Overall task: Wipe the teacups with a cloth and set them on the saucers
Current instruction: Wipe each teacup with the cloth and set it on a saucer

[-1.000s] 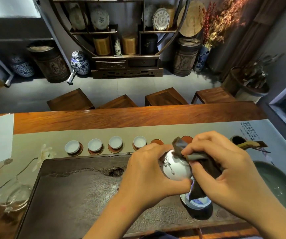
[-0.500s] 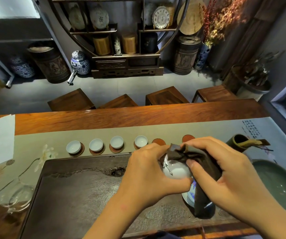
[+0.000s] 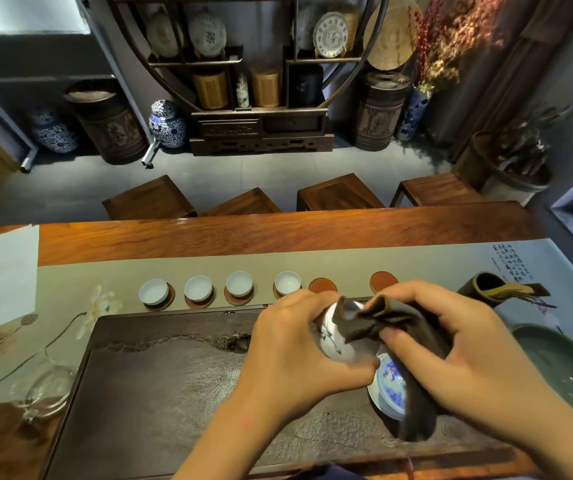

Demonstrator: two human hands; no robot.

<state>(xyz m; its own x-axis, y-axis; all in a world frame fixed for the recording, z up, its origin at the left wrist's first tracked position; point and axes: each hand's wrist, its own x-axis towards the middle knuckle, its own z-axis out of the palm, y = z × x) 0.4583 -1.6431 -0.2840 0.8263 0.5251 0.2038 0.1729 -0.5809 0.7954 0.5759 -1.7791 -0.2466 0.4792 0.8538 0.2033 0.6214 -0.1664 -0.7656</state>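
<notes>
- now the left hand [image 3: 292,344] grips a white teacup [image 3: 333,341] above the dark tea tray [image 3: 174,375] on the desk [image 3: 278,233].
- right hand [image 3: 465,348] clutches the brown cloth [image 3: 382,327], bunched against the cup's mouth.
- four teacups [image 3: 219,289] sit on saucers [image 3: 235,300] in a row behind the tray; two red saucers [image 3: 383,281] lie bare.
- blue-and-white dish [image 3: 387,389] just below the hands.
</notes>
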